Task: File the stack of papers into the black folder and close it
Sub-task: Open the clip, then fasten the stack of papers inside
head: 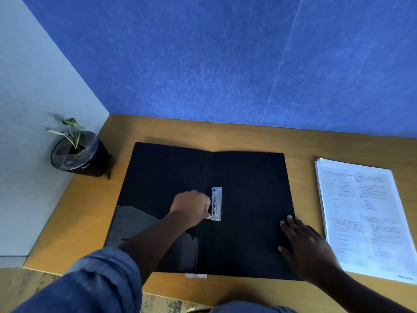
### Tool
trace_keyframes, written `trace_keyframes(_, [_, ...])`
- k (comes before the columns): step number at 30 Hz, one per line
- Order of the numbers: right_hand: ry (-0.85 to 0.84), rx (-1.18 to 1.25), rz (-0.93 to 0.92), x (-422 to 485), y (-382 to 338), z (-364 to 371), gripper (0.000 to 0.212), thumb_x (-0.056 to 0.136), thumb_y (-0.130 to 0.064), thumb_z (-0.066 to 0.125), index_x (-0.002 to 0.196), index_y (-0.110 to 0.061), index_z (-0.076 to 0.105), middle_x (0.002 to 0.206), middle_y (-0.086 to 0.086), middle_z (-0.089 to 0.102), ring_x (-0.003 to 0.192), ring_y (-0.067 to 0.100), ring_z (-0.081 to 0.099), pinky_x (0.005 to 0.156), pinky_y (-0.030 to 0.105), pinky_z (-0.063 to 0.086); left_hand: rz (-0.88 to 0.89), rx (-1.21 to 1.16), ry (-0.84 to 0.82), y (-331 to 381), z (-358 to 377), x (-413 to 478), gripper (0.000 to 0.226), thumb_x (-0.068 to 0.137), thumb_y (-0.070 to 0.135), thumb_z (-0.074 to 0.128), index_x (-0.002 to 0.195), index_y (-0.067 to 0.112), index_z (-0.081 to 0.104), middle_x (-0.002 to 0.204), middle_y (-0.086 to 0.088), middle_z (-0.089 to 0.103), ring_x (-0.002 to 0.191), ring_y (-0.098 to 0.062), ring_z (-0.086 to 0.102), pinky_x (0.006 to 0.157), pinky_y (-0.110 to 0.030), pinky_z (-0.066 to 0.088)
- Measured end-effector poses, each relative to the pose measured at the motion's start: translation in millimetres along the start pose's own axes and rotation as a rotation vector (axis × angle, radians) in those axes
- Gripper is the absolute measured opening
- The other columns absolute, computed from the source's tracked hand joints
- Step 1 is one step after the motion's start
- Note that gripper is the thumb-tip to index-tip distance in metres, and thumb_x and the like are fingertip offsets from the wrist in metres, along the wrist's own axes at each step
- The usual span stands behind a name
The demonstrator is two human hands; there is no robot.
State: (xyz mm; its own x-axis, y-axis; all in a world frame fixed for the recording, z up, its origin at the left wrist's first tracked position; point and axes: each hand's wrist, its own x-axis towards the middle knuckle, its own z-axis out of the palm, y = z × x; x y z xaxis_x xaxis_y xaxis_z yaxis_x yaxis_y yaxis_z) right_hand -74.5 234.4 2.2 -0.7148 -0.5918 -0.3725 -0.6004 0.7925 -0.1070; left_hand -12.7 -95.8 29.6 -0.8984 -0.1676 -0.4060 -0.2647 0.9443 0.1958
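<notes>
- Folder (248,199) lies open on the worktop (225,136).
- Left hand (191,206) curled at the metal clip (216,204) by the spine — grip unclear.
- Right hand (304,245) flat, fingers spread, on the right leaf.
- Papers (361,213) just right of the folder — untouched.

Folder (248,199) matt black; clip (216,204) shiny metal; desk (171,129) smooth wood; papers (361,213) white, printed; wall panel (225,59) blue felt-like; sleeve (101,283) denim-like cloth.
</notes>
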Motion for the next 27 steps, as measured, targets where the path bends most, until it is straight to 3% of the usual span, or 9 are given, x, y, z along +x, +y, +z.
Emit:
trace_keyframes(2, [-0.008,-0.004,-0.002,0.6,0.9,-0.8,0.07,0.094,-0.058,0.034,0.155,-0.025,0.02,0.165,0.001,0.017,0.151,0.016,0.014,0.12,0.032,0.013,-0.008,0.001,-0.011,1.6,3.2,3.1,0.03,0.081,0.041,0.074,0.066,0.024,0.054,0.072,0.007,0.063,0.07,-0.017,0.062,0.061,-0.03,0.045])
trace_keyframes(8, [-0.03,0.005,-0.011,2.8,3.2,-3.2,0.069,0.093,-0.056,0.04,0.154,-0.025,0.025,0.164,0.001,0.021,0.151,0.016,0.016,0.12,0.033,0.015,-0.021,-0.141,-0.063,-15.5,4.3,6.5,0.032,0.066,0.049,0.081,0.065,0.024,0.062,0.063,0.014,0.061,0.061,-0.001,0.058,0.053,-0.024,0.037])
trace_keyframes(14, [-0.04,0.024,-0.003,4.7,1.7,-3.3,0.07,0.093,-0.056,0.041,0.154,-0.026,0.024,0.164,0.001,0.019,0.151,0.016,0.014,0.12,0.033,0.014,-0.006,-0.153,-0.031,-10.1,4.0,14.1,0.034,0.065,0.05,0.082,0.066,0.022,0.063,0.064,0.013,0.063,0.061,-0.003,0.059,0.055,-0.025,0.041])
trace_keyframes(20, [-0.053,0.016,0.006,4.4,1.6,-3.9,0.077,0.09,-0.063,0.039,0.155,-0.026,0.019,0.165,0.0,0.014,0.152,0.015,0.01,0.12,0.031,0.013,-0.044,-0.146,-0.019,-3.8,9.4,12.8,0.039,0.066,0.05,0.081,0.057,0.026,0.052,0.063,0.012,0.061,0.058,-0.002,0.055,0.052,-0.024,0.034])
trace_keyframes(27, [-0.068,0.004,-0.015,2.7,0.9,-7.5,0.088,0.084,-0.071,0.039,0.156,-0.025,0.016,0.166,0.0,0.01,0.152,0.015,0.008,0.12,0.03,0.013,-0.124,-0.477,0.014,-13.5,18.2,5.3,0.039,0.063,0.052,0.084,0.055,0.025,0.058,0.058,0.013,0.061,0.053,-0.001,0.055,0.051,-0.023,0.039])
